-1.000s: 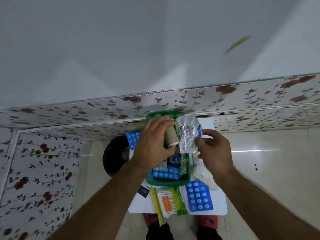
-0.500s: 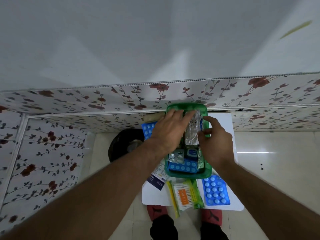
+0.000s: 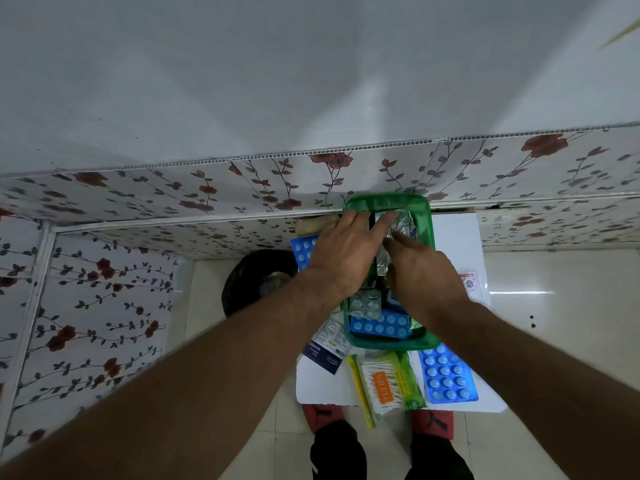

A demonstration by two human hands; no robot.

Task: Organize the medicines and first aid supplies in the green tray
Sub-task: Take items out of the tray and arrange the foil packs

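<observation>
A white surface is seen set against a floral wall panel, w/ the green tray resting on its far half. Both hands are placed inside the tray. The left hand is laid flat over the tray's far-left part, fingers spread & nothing visibly gripped; what lies under the palm can't be told. The right hand is bent over the middle, its fingers pinched on a crinkled silver foil strip being pushed toward the far end. At the tray's near end a blue blister pack & a small silver blister strip are already stowed. Outside the tray, a cotton-bud pack, another blue blister sheet & a dressings box are left near the edge.

Risk, as judged: the foil could be creased or sprung back up if pressed down hard; the tray could be shoved off the back by two-handed pressure.
</observation>
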